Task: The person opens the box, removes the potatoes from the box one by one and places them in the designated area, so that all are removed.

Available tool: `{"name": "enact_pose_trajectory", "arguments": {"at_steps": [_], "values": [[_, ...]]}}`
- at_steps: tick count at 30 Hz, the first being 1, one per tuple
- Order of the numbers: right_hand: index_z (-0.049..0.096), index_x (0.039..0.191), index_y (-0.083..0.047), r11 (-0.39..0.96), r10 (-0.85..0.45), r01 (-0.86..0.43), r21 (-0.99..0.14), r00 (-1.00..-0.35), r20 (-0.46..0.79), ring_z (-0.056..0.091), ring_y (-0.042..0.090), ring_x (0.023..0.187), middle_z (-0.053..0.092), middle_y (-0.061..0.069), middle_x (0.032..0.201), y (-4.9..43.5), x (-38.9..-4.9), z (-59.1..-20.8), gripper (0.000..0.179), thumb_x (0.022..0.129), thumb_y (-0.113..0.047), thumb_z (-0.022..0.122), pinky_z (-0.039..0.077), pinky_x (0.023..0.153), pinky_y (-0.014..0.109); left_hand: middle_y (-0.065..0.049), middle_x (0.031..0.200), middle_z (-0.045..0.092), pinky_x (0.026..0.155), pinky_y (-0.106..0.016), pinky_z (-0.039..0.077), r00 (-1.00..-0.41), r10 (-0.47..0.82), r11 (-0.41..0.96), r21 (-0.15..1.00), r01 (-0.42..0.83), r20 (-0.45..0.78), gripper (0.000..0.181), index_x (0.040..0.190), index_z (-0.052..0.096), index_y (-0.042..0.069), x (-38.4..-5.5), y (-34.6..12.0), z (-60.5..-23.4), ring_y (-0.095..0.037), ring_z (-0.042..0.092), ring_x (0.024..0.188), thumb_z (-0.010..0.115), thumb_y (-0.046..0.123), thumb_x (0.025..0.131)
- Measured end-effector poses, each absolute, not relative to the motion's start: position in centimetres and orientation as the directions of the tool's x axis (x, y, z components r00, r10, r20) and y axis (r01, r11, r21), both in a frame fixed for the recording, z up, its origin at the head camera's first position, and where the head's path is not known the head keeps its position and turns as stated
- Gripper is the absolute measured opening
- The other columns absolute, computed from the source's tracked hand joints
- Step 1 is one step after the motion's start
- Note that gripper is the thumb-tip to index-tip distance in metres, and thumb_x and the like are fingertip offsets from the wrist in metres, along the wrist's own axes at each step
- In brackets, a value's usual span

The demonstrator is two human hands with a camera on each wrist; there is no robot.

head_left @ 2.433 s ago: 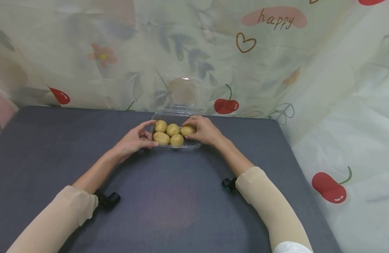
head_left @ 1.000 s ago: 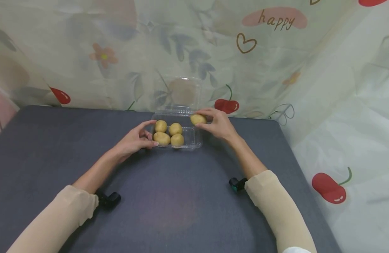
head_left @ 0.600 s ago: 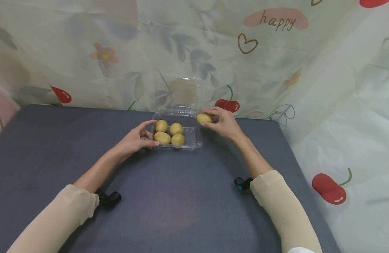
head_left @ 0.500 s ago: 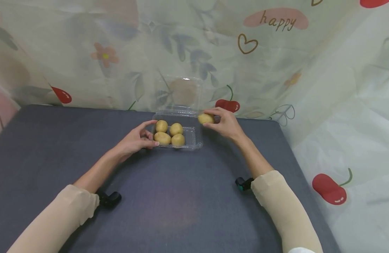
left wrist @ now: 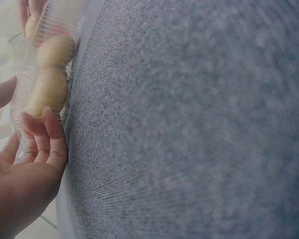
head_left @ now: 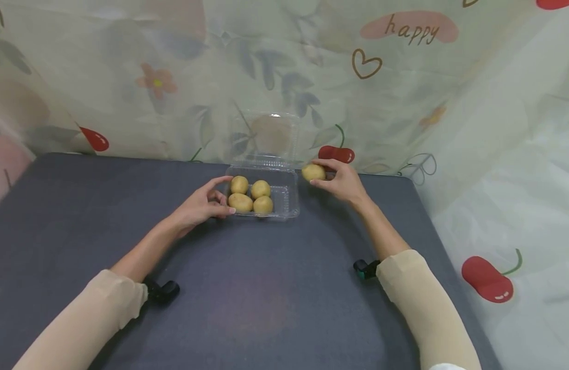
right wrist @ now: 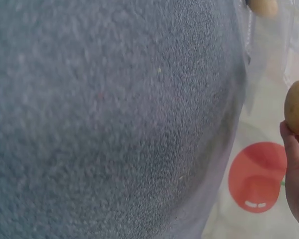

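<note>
A clear plastic clamshell container (head_left: 285, 201) sits near the far edge of the table, its lid (head_left: 271, 134) standing up behind it. Several yellow potatoes lie in its left and middle parts, among them a larger potato (head_left: 240, 203) at the front left. My left hand (head_left: 200, 206) grips the container's left end, thumb at the front corner and index finger at the back. In the left wrist view, its other fingers bend against the container's end. To the right of the container, my right hand (head_left: 344, 182) pinches one potato (head_left: 313, 172) between thumb and fingers, apart from the container.
The dark grey cloth-covered table (head_left: 247, 288) spreads before me. Behind and to the right hangs a pale printed curtain (head_left: 173, 113) with cherries and flowers. A black wrist camera (head_left: 163, 292) sits on the left wrist, another camera (head_left: 366, 270) on the right.
My right hand has lifted a potato out of the container's right side and carried it right, past the rim. My left hand stays on the container's left end.
</note>
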State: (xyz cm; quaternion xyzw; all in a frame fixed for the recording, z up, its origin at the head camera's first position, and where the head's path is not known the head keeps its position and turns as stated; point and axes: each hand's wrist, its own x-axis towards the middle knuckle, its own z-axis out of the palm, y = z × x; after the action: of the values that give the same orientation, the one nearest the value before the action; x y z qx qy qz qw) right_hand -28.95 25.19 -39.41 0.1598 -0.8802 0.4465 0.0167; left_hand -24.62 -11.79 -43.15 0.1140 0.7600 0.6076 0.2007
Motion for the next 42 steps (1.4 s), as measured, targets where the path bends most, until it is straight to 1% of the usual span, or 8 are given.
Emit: {"name": "enact_pose_trajectory", "arguments": {"at_steps": [5,12,16,19,23,29,33,42], "values": [[0.061,0.135,-0.003,0.538,-0.229,-0.249,-0.805,-0.963,0.144,0.067,0.032,0.110,0.057,0.013,0.135,25.9,-29.6,-39.6,0.055,0.085,-0.009,0.080,0.058,0.083,0.033,-0.011,0.097,0.055,0.082,-0.038,0.056,-0.896,0.411,0.231,0.970,-0.077,-0.169,0.085,0.156,0.027,0.025,-24.6,-11.8,-43.0,-0.025,0.060,0.087,0.077,0.014,0.088],[0.065,0.133,-0.012,0.562,-0.131,-0.184,-0.806,-0.983,0.133,0.066,0.025,0.112,0.062,0.009,0.132,27.8,-30.4,-41.3,0.053,0.083,-0.017,0.083,0.057,0.084,0.029,-0.011,0.097,0.055,0.084,-0.040,0.055,-0.895,0.415,0.229,0.971,-0.074,-0.166,0.085,0.157,0.027,0.023,-24.5,-11.8,-43.1,-0.025,0.059,0.088,0.077,0.014,0.088],[0.065,0.133,-0.010,0.557,-0.109,-0.166,-0.813,-0.986,0.127,0.064,0.025,0.114,0.063,0.011,0.130,28.6,-30.8,-42.1,0.052,0.084,-0.014,0.082,0.056,0.087,0.031,-0.011,0.096,0.055,0.084,-0.040,0.055,-0.894,0.415,0.229,0.971,-0.074,-0.166,0.086,0.157,0.026,0.023,-24.4,-11.9,-43.0,-0.024,0.059,0.088,0.077,0.014,0.088],[0.064,0.134,-0.009,0.576,-0.099,-0.155,-0.802,-0.988,0.120,0.064,0.027,0.115,0.063,0.012,0.130,29.0,-30.9,-42.7,0.054,0.083,-0.014,0.082,0.055,0.086,0.029,-0.010,0.095,0.054,0.084,-0.040,0.055,-0.896,0.412,0.225,0.971,-0.078,-0.168,0.086,0.157,0.027,0.023,-24.4,-11.9,-43.0,-0.024,0.059,0.088,0.077,0.013,0.088],[0.065,0.133,-0.011,0.610,-0.075,-0.137,-0.781,-0.990,0.116,0.065,0.026,0.113,0.065,0.012,0.128,29.3,-31.0,-43.1,0.055,0.082,-0.016,0.084,0.054,0.084,0.030,-0.011,0.095,0.054,0.085,-0.041,0.055,-0.895,0.412,0.218,0.972,-0.082,-0.168,0.085,0.156,0.028,0.023,-24.5,-11.8,-43.1,-0.025,0.059,0.088,0.077,0.012,0.088],[0.065,0.133,-0.011,0.643,-0.092,-0.139,-0.754,-0.990,0.104,0.065,0.027,0.113,0.066,0.012,0.128,29.0,-31.3,-43.2,0.056,0.081,-0.017,0.085,0.053,0.088,0.039,-0.011,0.095,0.055,0.084,-0.040,0.056,-0.898,0.407,0.214,0.973,-0.084,-0.167,0.085,0.156,0.028,0.022,-24.6,-11.9,-43.2,-0.025,0.059,0.087,0.077,0.011,0.088],[0.063,0.135,-0.010,0.648,-0.098,-0.113,-0.753,-0.993,0.064,0.065,0.025,0.113,0.064,0.012,0.131,28.8,-31.4,-43.3,0.059,0.081,-0.018,0.085,0.054,0.089,0.038,-0.011,0.095,0.056,0.082,-0.039,0.055,-0.897,0.408,0.214,0.973,-0.084,-0.167,0.084,0.156,0.028,0.022,-24.7,-11.8,-43.2,-0.024,0.059,0.086,0.077,0.011,0.088],[0.056,0.142,-0.009,0.651,-0.150,-0.106,-0.751,-0.989,0.010,0.063,0.027,0.116,0.059,0.014,0.136,29.1,-31.4,-43.2,0.062,0.086,-0.019,0.081,0.054,0.091,0.039,-0.011,0.095,0.055,0.082,-0.037,0.055,-0.897,0.411,0.206,0.975,-0.082,-0.162,0.085,0.156,0.027,0.021,-24.6,-11.8,-43.1,-0.023,0.059,0.085,0.076,0.011,0.088]]}}
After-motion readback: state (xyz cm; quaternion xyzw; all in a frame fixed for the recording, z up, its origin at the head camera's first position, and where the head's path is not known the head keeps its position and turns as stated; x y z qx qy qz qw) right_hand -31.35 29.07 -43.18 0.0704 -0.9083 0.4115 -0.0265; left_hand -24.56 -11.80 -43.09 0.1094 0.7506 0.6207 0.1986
